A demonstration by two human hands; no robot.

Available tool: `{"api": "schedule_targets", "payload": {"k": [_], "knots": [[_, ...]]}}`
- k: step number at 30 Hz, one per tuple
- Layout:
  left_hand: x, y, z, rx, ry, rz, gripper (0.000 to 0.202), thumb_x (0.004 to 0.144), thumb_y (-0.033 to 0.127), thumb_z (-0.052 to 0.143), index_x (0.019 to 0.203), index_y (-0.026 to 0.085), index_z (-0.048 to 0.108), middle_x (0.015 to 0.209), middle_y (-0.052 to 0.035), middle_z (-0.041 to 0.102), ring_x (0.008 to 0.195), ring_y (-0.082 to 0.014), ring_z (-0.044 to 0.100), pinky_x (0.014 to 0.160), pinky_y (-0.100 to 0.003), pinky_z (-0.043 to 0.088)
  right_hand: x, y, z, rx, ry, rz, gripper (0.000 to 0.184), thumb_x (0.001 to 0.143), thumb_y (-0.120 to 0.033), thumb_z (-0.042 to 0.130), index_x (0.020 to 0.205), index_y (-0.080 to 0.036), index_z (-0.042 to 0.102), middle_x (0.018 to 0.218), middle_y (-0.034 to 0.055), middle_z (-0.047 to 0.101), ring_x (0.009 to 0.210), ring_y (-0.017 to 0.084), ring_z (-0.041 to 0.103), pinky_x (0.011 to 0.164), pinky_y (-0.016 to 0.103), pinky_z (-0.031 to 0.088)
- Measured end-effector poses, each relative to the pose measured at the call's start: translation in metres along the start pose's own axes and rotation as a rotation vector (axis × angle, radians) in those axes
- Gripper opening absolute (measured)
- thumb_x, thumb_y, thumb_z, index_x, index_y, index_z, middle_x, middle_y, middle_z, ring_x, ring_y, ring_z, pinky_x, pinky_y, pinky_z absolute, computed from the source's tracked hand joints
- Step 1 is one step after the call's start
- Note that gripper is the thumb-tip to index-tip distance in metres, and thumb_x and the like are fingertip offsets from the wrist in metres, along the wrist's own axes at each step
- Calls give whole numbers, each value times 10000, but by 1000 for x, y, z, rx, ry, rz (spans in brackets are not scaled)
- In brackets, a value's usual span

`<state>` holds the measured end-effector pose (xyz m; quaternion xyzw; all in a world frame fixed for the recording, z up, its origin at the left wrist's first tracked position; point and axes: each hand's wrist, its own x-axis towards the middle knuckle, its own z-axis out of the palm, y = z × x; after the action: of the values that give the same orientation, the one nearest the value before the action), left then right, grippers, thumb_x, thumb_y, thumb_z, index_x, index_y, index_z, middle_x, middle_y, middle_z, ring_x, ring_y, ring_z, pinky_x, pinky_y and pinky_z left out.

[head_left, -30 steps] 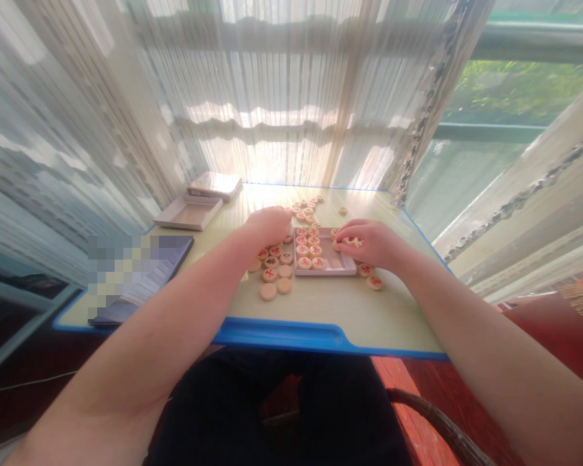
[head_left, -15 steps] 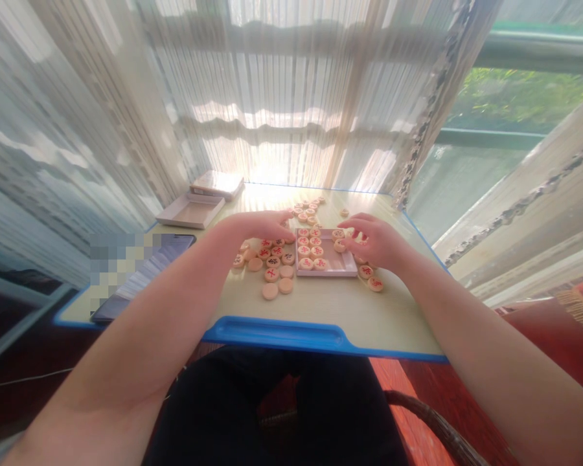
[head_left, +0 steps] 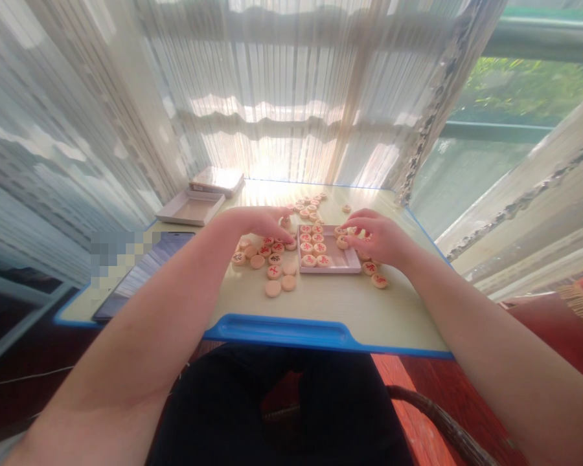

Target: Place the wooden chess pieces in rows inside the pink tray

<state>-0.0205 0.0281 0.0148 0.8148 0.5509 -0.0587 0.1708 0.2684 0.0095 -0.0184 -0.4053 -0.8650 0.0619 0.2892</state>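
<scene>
My left hand [head_left: 267, 223] is left of a shallow box [head_left: 331, 266], with thumb and fingers apart. Its thumb rests against a xiangqi piece [head_left: 290, 245]; another piece [head_left: 285, 221] lies in the gap between thumb and fingers. My right hand [head_left: 374, 236] is over the box's right side, its thumb and fingertips closed on a xiangqi piece [head_left: 342, 242]. A second piece [head_left: 340, 231] is right by those fingertips. Inside the box, red-marked pieces [head_left: 319, 248] stand in two columns along the left. Loose pieces [head_left: 274, 259], some face down, lie left of the box.
More pieces [head_left: 311, 208] are scattered behind the box and a few [head_left: 379, 281] at its right. A tray-like lid [head_left: 189, 217] and a closed box [head_left: 217, 181] sit at the back left. A tablet [head_left: 143, 275] lies on the left. The table [head_left: 330, 307] has a blue edge.
My left thumb has come down onto a piece beside the box. A black-marked piece no longer shows at its former spot left of the box. My right hand has barely moved.
</scene>
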Motion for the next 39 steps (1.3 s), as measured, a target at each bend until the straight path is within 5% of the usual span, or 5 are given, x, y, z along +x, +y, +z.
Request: {"api": "schedule_targets", "payload": {"k": [9, 13, 20, 27, 39], "knots": [[7, -1, 4, -18, 91, -3, 656, 804, 509, 483, 1418, 298, 385, 1441, -47, 456, 1200, -225, 514, 968, -300, 413, 1, -1, 0, -10, -21, 49, 234, 753, -251, 613, 955, -184, 710, 1071, 85, 635, 704, 148, 620, 647, 296, 511], [4, 2, 2, -30, 60, 4, 728, 700, 492, 595, 1377, 290, 419, 1294, -63, 577, 1044, -227, 594, 834, -287, 474, 1, -1, 0, 2, -5, 41, 229, 754, -258, 615, 951, -187, 709, 1004, 75, 642, 701, 148, 616, 631, 292, 503], [2, 6, 0, 13, 64, -37, 493, 728, 394, 568, 1211, 296, 556, 1039, -37, 671, 842, -202, 634, 700, -283, 484, 1, 0, 0, 6, -8, 34, 221, 758, -290, 625, 935, -190, 713, 984, 70, 645, 697, 149, 613, 620, 293, 497], [5, 7, 3, 78, 284, -79, 441, 662, 397, 626, 1067, 223, 619, 1062, -52, 656, 902, -224, 619, 720, -282, 487, 1, 0, -1, 5, -35, 47, 222, 762, -289, 620, 935, -188, 716, 974, 73, 648, 719, 160, 616, 614, 291, 493], [-1, 13, 2, 127, 297, -148, 390, 665, 296, 600, 1043, 217, 650, 1028, -49, 680, 906, -233, 624, 717, -292, 489, 1, -1, -3, -3, -50, 56, 221, 797, -296, 581, 933, -183, 712, 952, 70, 651, 738, 160, 616, 644, 290, 482]]}}
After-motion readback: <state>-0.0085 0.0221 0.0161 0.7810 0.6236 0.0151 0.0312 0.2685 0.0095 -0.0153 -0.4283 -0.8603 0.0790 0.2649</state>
